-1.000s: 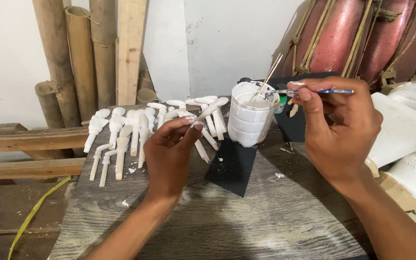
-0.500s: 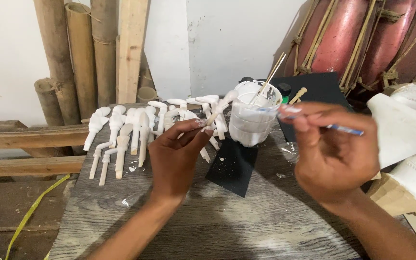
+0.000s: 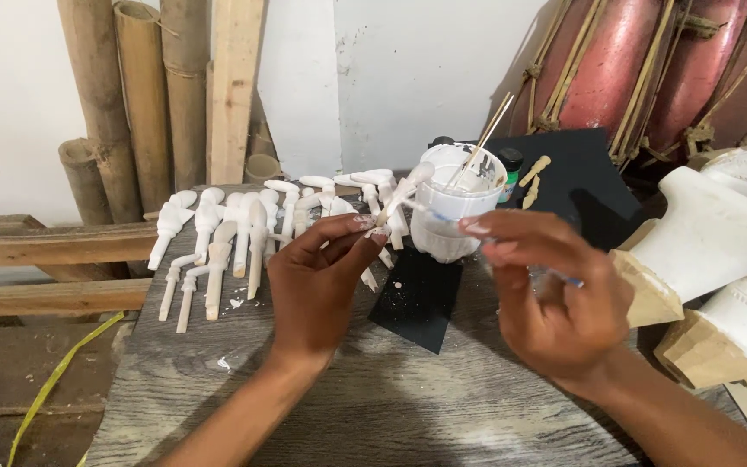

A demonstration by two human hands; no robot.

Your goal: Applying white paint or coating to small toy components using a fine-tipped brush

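The right hand (image 3: 555,303), pinching a thin blue-handled brush (image 3: 564,278), has dropped lower; the left hand (image 3: 317,285) still pinches a small white-painted wooden piece (image 3: 401,195).

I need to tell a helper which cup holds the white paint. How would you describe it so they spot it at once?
On the grey wooden table, look past the black sheet toward the white wall. The white plastic cup stands there, right of the row of white-painted wooden pieces. It is the only container with thin sticks poking out.

Bare forearms, white-flecked fingernails
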